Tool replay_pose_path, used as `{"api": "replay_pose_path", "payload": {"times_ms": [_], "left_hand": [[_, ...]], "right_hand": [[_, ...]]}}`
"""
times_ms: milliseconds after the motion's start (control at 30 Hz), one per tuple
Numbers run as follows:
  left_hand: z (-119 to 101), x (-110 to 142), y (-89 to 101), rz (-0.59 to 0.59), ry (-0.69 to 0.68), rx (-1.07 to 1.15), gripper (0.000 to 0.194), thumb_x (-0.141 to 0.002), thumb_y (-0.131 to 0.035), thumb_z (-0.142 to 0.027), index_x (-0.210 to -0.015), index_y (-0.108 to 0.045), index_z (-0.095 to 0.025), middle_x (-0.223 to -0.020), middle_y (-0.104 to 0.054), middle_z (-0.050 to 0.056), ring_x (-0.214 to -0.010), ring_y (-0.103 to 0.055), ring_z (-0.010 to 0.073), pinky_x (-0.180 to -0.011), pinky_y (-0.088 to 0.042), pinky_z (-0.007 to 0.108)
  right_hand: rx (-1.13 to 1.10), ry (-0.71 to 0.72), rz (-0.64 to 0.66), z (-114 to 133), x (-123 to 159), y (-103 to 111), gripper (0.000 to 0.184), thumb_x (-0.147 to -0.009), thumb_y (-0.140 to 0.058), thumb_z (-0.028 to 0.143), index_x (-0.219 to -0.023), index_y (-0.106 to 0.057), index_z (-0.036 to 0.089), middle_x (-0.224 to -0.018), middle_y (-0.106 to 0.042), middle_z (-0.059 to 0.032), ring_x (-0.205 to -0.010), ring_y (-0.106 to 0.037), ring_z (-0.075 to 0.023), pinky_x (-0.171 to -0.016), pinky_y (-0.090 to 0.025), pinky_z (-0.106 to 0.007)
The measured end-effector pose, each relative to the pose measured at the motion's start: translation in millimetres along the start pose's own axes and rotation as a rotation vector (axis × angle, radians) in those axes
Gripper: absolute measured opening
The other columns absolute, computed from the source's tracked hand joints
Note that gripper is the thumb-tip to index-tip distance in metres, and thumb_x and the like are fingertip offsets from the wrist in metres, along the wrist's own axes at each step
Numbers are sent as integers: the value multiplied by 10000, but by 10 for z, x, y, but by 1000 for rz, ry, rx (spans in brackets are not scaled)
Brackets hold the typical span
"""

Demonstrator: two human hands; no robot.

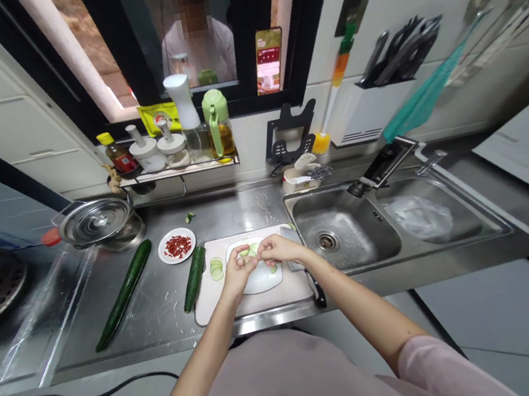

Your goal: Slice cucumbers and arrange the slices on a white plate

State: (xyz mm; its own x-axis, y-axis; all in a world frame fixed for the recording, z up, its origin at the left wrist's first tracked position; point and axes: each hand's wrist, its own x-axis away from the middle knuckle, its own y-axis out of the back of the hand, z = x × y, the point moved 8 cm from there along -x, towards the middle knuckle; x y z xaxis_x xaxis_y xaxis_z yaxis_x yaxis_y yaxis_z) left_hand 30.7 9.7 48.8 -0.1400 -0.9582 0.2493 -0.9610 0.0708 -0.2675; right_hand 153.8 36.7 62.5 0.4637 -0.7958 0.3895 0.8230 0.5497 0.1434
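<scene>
Nearest, both forearms reach over the board (208, 307), which lies on the steel counter. Above the plate (264, 283) on this board, the left hand (240, 264) and the right hand (277, 250) meet at the fingertips. Thumb and fingers of each are pinched together, but whether they grasp a slice between them, I cannot tell. Some green slices lie on the plate, partly hidden by the hands; a few more slices (216, 269) overlap on the board, just left of the plate. At the board's right side is the knife (318, 292), its black handle toward the person. The cut cucumber (194, 279) rests along the board's left edge, and a whole cucumber (125, 296) lies on the counter, farther left. Behind them is a small dish (161, 243) with red pieces (178, 246). To the right is the sink (362, 230). Farther, bottles stand on the shelf (188, 169), below the window.
</scene>
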Motion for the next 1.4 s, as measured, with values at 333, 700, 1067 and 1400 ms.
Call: {"api": "replay_pose_path", "payload": {"times_ms": [333, 700, 1067, 1400], "left_hand": [[158, -137, -4, -40, -151, -130, 443, -684, -698, -325, -1055, -490, -201, -704, -604, -31, -694, -587, 118, -755, -429, 265], [560, -318, 68, -125, -38, -293, 354, -661, -682, -296, -972, -540, -202, -732, -632, -20, -693, -584, 127, -731, -423, 251], [747, -450, 35, -122, 90, -804, 231, -734, -604, -210, -964, -621, -220, -777, -662, -13, -694, -587, 139, -668, -390, 231], [689, -467, -139, -33, -8, -1087, 213, -821, -493, -178, -938, -662, -232, -852, -695, 51, -816, -616, 203, -723, -381, 275]], "right_hand": [[-19, -56, -8, -169, -104, 45, 141, -710, -615, 244, -623, -626, 134, -472, -594, 28, -399, -492, -60, -374, -324, -155], [82, -222, -98, -540, -159, 238, 245, -717, -723, 330, -669, -567, 148, -450, -569, 41, -374, -465, -46, -347, -285, -134], [397, -324, -207, -851, -160, 404, 159, -755, -649, 218, -629, -581, 148, -444, -562, 41, -358, -441, -50, -413, -338, -155], [604, -379, -297, -872, -182, 489, 79, -699, -612, 149, -730, -685, 141, -543, -647, -22, -516, -567, -110, -532, -367, -186]]}}
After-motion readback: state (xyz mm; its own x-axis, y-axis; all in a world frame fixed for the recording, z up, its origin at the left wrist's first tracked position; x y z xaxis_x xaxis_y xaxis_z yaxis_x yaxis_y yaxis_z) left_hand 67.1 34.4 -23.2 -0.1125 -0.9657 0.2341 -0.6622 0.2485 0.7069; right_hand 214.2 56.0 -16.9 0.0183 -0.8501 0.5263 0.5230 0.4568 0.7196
